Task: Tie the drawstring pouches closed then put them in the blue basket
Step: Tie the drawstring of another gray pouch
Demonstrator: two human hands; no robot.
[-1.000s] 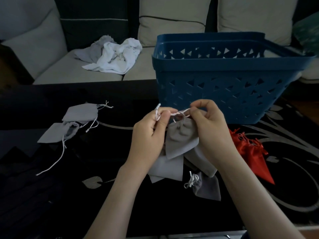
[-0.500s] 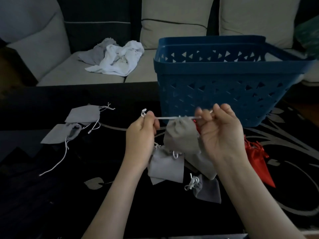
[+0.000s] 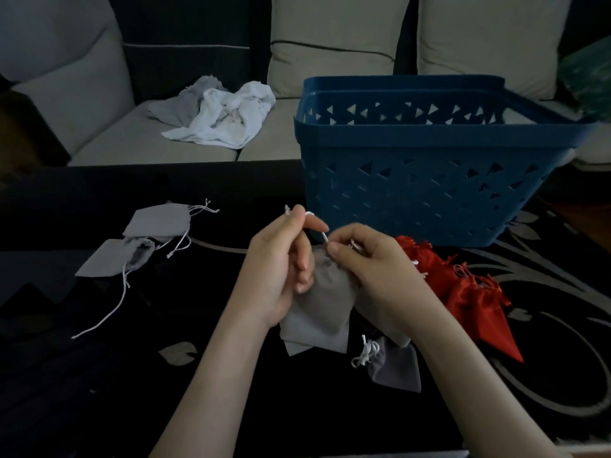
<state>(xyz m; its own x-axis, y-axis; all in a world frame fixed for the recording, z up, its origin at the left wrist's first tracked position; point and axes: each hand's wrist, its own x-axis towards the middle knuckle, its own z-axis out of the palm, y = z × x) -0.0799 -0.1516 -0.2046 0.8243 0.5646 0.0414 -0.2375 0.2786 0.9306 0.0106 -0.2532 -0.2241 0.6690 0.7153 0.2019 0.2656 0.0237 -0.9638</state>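
A grey drawstring pouch (image 3: 325, 292) hangs between my hands above the dark table. My left hand (image 3: 279, 262) pinches one end of its white drawstring (image 3: 319, 228), and my right hand (image 3: 367, 262) grips the other end at the pouch's gathered neck. More grey pouches (image 3: 317, 335) lie under it, and one with a knotted string (image 3: 393, 366) lies nearer me. Two open grey pouches (image 3: 158, 219) (image 3: 112, 257) lie to the left. Red pouches (image 3: 476, 292) are heaped on the right. The blue basket (image 3: 429, 160) stands just behind my hands.
The black table (image 3: 82, 375) has a grey floral pattern. Behind it stands a light sofa (image 3: 132, 137) with a crumpled white and grey cloth (image 3: 228, 117) on the seat. A long loose string (image 3: 109, 312) trails from the left pouches.
My hands had pulled the drawstring taut and wide apart half a second ago. Now they have come back together over the pouch's neck and lowered it slightly.
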